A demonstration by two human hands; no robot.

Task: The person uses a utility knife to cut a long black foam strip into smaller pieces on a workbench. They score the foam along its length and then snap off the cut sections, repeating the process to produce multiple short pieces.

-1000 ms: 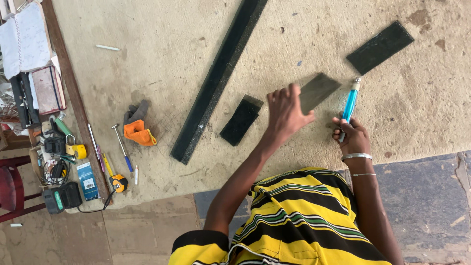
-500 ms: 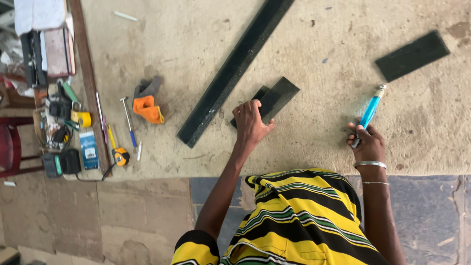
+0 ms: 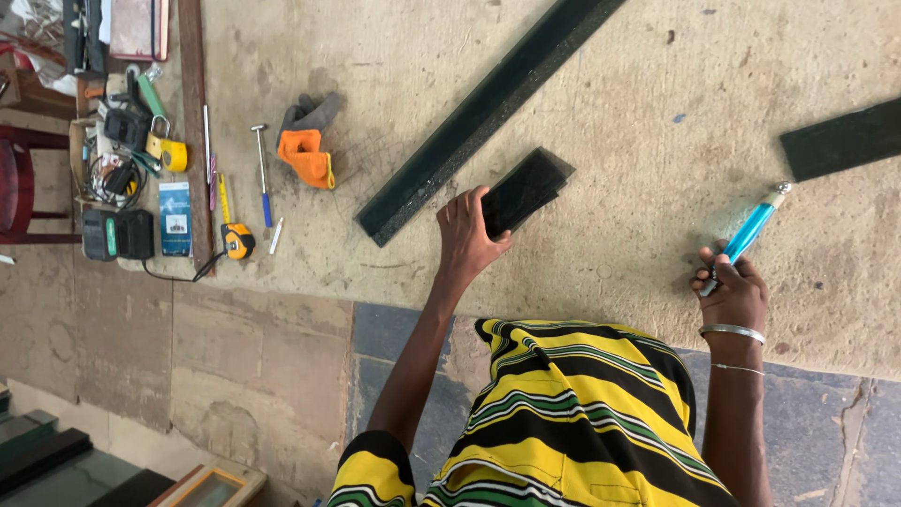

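Blue cutter (image 3: 751, 230); dark pane (image 3: 522, 192); orange cloth (image 3: 308, 158); yellow-black striped shirt (image 3: 572, 422).

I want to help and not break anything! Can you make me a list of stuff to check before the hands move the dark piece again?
1. Left hand has hold of the small dark piece: ok, fingers rest on its near end.
2. Right hand has a firm grip on the blue tool: ok, fist closed round its lower end.
3. Long dark strip out of the way: not ok, it lies right beside the small piece.
4. Other dark piece apart from the hands: ok.
5. Small piece free of cracks: cannot tell.
6. Orange glove on a hand: not ok, both are bare.
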